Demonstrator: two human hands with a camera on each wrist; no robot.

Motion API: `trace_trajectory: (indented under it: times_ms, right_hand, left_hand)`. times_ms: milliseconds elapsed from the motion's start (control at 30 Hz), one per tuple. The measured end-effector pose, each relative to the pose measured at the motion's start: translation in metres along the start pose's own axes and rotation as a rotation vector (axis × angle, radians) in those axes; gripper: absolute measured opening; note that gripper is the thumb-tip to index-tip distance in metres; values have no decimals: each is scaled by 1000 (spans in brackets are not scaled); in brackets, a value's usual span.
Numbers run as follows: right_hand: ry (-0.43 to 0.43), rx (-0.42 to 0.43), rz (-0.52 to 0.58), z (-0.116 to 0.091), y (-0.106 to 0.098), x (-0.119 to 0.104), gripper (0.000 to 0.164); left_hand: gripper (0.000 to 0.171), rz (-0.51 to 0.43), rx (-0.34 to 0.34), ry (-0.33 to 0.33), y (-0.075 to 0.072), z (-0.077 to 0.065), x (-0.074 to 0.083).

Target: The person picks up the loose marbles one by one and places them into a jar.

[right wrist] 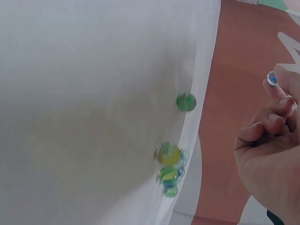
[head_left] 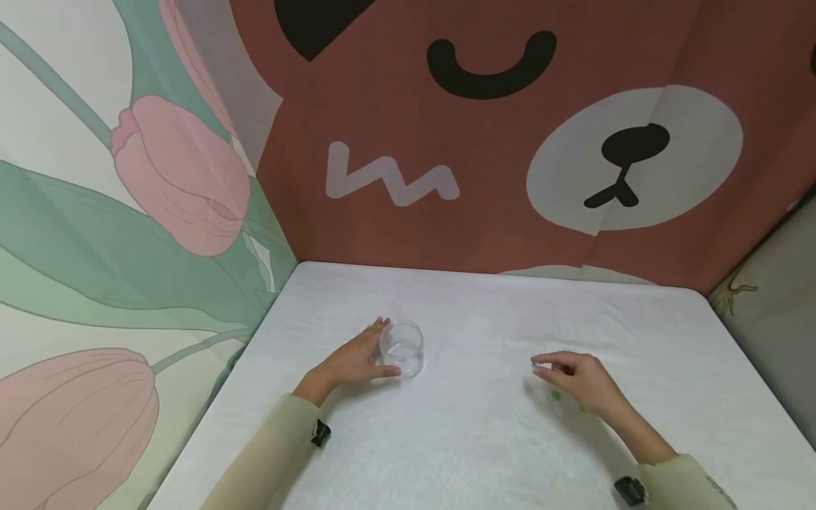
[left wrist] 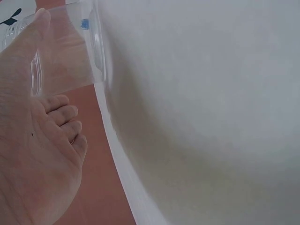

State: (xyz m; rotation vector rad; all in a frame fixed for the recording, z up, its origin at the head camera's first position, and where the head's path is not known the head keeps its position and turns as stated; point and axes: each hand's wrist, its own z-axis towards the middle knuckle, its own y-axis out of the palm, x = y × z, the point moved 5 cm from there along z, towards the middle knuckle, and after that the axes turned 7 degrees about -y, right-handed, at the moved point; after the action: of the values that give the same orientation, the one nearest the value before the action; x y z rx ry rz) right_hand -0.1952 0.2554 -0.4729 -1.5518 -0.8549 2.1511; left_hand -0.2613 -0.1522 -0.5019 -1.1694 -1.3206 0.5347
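A clear plastic cup stands upright on the white-covered table. My left hand holds it from the left side, the thumb lying against its wall. Through that wall a small blue spot shows near the base; whether it lies inside the cup I cannot tell. Above the table to the right, my right hand pinches a clear and blue glass marble between thumb and fingertip. Beneath that hand a green marble lies apart from a cluster with a yellow-green marble. Part of the cluster is overlapped.
White cloth covers the table, which meets a brown wall hanging with a bear face at the back. A flower-printed hanging borders the left side, and a grey one the right.
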Motion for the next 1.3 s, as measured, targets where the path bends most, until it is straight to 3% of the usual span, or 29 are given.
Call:
trace_trajectory:
  times_ms: [733, 1300]
  right_hand:
    - [-88, 13, 77, 29, 42, -25, 23]
    - [-66, -12, 187, 58, 75, -49, 28]
  left_hand:
    - [108, 2, 12, 24, 1, 0, -1]
    - [107, 0, 4, 17, 0, 2, 1]
